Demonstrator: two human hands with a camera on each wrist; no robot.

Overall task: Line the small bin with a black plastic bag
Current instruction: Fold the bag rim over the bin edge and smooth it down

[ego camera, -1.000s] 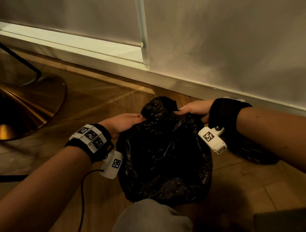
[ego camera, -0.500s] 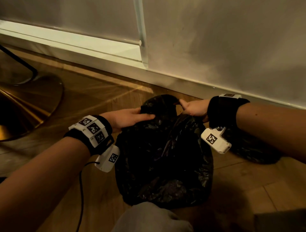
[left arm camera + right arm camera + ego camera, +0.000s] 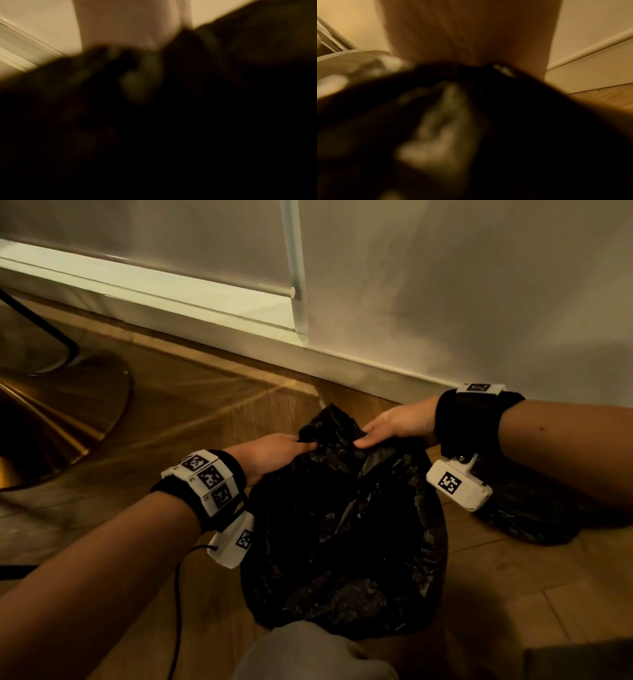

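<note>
A crinkled black plastic bag (image 3: 342,525) is draped over the small bin, which it hides completely. The bag's loose top is bunched in a peak (image 3: 329,422) on the far side. My left hand (image 3: 274,451) lies on the bag's far left edge, with straight fingers reaching to the peak. My right hand (image 3: 394,424) comes in from the right and pinches the bunched plastic, its thumb (image 3: 363,444) on top. Both wrist views are blurred, showing only a palm (image 3: 471,33) above dark plastic (image 3: 539,128).
Wooden floor (image 3: 205,412) runs to a white skirting board (image 3: 359,371) and wall just behind the bag. Another dark crumpled heap (image 3: 534,511) lies under my right forearm. A round golden base (image 3: 51,422) stands at the left. A grey-clad knee (image 3: 308,652) sits at the bottom.
My left fingers slid right across the bag to the bunched peak. My right hand came down and left, so its thumb now sits on the plastic near the left fingertips.
</note>
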